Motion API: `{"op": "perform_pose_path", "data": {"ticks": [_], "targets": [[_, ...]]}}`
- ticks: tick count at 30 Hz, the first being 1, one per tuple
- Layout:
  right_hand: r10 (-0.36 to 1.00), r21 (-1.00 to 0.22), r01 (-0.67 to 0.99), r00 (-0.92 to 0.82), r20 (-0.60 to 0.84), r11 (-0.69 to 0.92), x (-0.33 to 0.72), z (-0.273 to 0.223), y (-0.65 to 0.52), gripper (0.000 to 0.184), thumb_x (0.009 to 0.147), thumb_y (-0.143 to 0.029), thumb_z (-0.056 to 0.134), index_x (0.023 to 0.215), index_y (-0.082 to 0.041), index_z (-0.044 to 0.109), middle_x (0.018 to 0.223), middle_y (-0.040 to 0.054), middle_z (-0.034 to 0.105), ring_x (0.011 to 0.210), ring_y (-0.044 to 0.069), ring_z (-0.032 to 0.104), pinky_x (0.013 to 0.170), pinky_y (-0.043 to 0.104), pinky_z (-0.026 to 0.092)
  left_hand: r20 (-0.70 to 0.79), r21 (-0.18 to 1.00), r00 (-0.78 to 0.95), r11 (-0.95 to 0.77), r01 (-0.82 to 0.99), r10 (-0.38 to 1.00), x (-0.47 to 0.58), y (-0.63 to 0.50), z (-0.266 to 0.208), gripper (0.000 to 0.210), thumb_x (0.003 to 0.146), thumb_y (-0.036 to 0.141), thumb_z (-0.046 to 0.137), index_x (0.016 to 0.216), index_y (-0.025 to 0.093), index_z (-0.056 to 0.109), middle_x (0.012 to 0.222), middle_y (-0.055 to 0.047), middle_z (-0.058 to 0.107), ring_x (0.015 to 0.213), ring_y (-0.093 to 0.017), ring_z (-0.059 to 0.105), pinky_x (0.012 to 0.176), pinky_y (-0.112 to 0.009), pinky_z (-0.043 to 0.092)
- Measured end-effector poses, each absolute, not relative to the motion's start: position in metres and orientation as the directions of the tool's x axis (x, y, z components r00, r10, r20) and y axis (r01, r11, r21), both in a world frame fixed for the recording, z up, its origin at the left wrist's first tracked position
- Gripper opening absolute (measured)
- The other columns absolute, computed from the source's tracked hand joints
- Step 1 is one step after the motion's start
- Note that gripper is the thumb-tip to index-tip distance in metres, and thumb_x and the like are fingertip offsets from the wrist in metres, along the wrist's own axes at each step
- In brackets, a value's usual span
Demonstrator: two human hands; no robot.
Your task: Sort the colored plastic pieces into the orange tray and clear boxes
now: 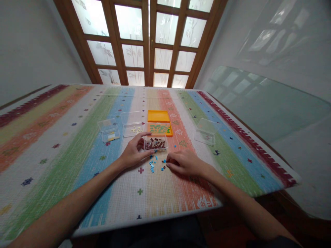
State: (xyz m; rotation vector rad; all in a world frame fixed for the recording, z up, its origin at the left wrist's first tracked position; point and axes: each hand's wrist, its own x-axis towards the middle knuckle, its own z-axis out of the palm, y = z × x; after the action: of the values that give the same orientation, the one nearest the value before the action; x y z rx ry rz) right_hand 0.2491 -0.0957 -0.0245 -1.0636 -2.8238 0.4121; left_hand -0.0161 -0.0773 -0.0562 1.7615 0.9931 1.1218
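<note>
My left hand [133,150] grips the left end of a clear plastic box [167,142], its thumb along the near side and a finger over the far side. Small dark brown toy bricks [155,143] lie inside the box. To the right and nearer me, my right hand [183,162] rests low on the cloth with its fingers curled together. Whatever is between those fingertips is too small to make out. Small blue bricks [152,165] are scattered on the cloth between my hands, and a few brown pieces [164,167] lie by my right fingertips.
Behind the brown bricks' box sits an open orange case [158,116] with green pieces [159,128]. Further left stand a clear box [126,131] with cream pieces and another open clear box [104,136]. One more clear box [204,137] stands right, on the striped tablecloth [124,199].
</note>
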Motion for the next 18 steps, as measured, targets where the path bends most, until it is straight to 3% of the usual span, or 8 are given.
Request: {"op": "perform_pose_path", "data": {"ticks": [13, 18], "targets": [[0.695, -0.152, 0.688, -0.719, -0.011, 0.709, 0.245, -0.027, -0.097, 0.020, 0.100, -0.025, 0.049, 0.100, -0.016, 0.066, 0.081, 0.0073, 0.074, 0.063, 0.016, 0.058, 0.060, 0.030, 0.023, 0.324, 0.894, 0.297, -0.393, 0.214, 0.898, -0.017, -0.077, -0.055, 0.063, 0.082, 0.029, 0.085, 0.137, 0.017, 0.056, 0.113, -0.012, 0.074, 0.099, -0.024, 0.074, 0.084, -0.038, 0.061], [0.718, -0.208, 0.698, -0.695, 0.038, 0.685, 0.248, -0.011, -0.093, 0.022, 0.102, -0.027, 0.046, 0.105, -0.015, 0.065, 0.080, 0.0062, 0.072, 0.066, 0.016, 0.058, 0.062, 0.028, 0.026, 0.307, 0.910, 0.301, -0.371, 0.187, 0.903, -0.015, -0.078, -0.055, 0.065, 0.081, 0.030, 0.085, 0.137, 0.017, 0.055, 0.112, -0.012, 0.075, 0.096, -0.023, 0.074, 0.085, -0.038, 0.060]]}}
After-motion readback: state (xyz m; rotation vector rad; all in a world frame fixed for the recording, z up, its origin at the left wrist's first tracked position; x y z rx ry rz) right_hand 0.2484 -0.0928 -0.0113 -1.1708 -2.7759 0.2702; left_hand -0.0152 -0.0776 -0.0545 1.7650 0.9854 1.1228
